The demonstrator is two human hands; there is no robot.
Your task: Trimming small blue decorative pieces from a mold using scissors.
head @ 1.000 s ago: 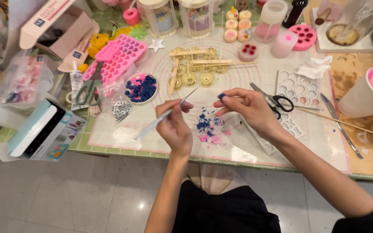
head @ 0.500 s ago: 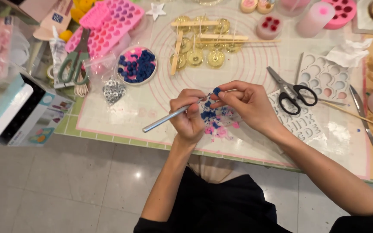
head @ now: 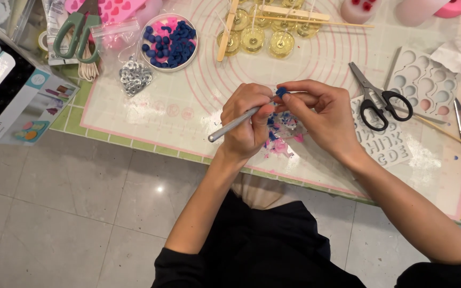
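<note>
My left hand (head: 247,120) grips a thin silver metal tool (head: 231,125), its handle slanting down to the left and its tip at a small dark blue piece (head: 281,92). That blue piece is pinched between the thumb and fingers of my right hand (head: 321,114). Both hands meet above a white mat with pink rings (head: 188,101). Under them lie small pink and blue scraps (head: 281,140), partly hidden by the hands.
A round dish of blue and pink pieces (head: 169,41) sits at the back left beside silver rings (head: 134,78) and green-handled scissors (head: 76,33). Black scissors (head: 381,98), white moulds (head: 422,80), yellow candles with sticks (head: 268,33) and a box (head: 12,96) surround the mat.
The view has tilted down and closer. My hands have drawn together at the blue piece, and the tool's tip now sits right at it.
</note>
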